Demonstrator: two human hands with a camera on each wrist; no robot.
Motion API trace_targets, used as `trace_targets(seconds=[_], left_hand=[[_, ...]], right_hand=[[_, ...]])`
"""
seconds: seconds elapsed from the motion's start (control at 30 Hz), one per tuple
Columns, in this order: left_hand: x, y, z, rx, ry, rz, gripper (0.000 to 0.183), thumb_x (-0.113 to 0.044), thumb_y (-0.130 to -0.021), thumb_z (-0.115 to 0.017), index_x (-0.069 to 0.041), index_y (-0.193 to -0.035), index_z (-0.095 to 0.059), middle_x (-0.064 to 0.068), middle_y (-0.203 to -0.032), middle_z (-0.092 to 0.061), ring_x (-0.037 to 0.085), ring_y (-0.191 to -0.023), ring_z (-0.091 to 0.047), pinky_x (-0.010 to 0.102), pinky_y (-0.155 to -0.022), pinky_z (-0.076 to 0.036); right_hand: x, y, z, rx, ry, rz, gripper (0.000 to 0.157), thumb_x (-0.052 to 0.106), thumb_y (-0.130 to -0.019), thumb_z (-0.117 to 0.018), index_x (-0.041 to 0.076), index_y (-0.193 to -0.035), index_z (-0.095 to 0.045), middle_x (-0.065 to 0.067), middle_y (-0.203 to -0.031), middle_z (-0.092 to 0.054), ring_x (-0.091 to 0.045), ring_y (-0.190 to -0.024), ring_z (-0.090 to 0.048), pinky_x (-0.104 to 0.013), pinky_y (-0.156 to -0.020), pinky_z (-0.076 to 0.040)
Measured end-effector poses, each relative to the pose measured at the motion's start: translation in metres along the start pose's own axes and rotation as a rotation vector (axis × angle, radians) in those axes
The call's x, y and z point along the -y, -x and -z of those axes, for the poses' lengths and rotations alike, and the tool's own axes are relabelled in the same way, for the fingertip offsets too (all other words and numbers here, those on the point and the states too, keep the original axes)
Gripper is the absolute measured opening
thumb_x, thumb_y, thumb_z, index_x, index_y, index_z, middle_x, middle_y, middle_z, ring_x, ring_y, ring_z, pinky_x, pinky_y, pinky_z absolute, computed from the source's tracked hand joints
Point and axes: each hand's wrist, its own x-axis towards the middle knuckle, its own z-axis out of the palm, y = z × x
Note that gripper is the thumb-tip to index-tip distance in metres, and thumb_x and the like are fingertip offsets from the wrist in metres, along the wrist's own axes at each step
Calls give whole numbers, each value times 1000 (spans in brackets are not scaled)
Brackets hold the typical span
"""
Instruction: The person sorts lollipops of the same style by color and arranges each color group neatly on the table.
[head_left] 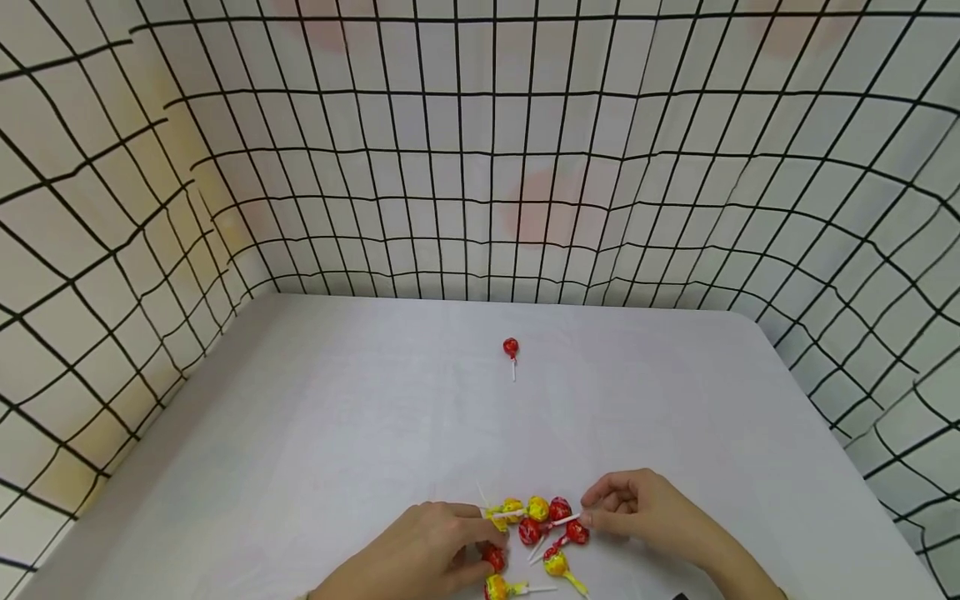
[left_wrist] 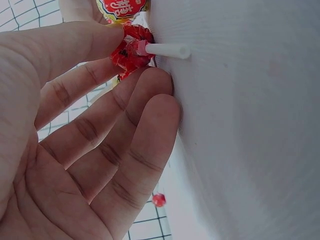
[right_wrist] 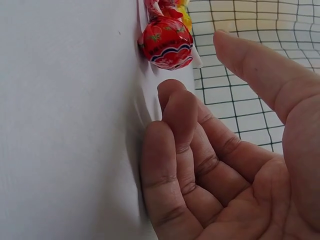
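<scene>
My left hand (head_left: 438, 543) is at the left side of a small heap of wrapped lollipops. Its thumb and fingers pinch a red lollipop (left_wrist: 134, 50), whose white stick points outward in the left wrist view. Just beyond that one is a lollipop with a red-and-yellow wrapper (left_wrist: 124, 8). On the heap's right side my right hand (head_left: 645, 510) holds nothing, thumb parted from its loosely bent fingers. Close to its fingertips lies another red lollipop (right_wrist: 167, 44). More in the heap are yellow, such as the yellow lollipop (head_left: 557, 564) at the front.
A single red lollipop (head_left: 511, 347) lies apart, farther back on the white tabletop (head_left: 360, 400). Black wire grid (head_left: 472, 125) over pale cloth surrounds the back and both sides.
</scene>
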Motion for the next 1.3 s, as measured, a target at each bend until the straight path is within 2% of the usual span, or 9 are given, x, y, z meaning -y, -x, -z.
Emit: trace_targets(seconds=[0.2, 0.7, 0.87, 1.3], left_hand=[[1, 0, -1, -21, -35, -59, 16, -29, -99, -79, -27, -115, -81, -21, -96, -71, -12, -67, -51, 6, -64, -45], [4, 2, -3, -61, -42, -121, 17, -24, -99, -79, -25, -115, -82, -17, -99, -74, -12, -71, -52, 2, -65, -43], [4, 2, -2, -68, -47, -129, 15, -23, -98, -80, -25, -113, -82, -17, -100, -74, -12, -71, -53, 1, -65, -43], [3, -1, -2, -31, -31, -100, 15, -26, -99, -79, -25, -114, -83, -17, -101, -74, -12, -72, -55, 3, -67, -45]], right_hand=[[-2, 1, -1, 31, -23, 7, 28, 26, -94, -83, 4, -109, -75, -2, -85, -67, -7, -68, -56, -21, -59, -49], [-1, 2, -7, 25, 24, 30, 24, 27, -91, -86, 8, -101, -76, -2, -84, -68, -6, -67, -56, -19, -59, -46], [0, 2, -8, 15, 33, 30, 22, 26, -91, -87, 8, -100, -77, -1, -83, -69, -6, -67, -56, -19, -59, -45], [-6, 1, -8, 1, 48, 26, 18, 22, -90, -86, 8, -99, -78, 1, -80, -67, -7, -67, -55, -18, -58, -43]])
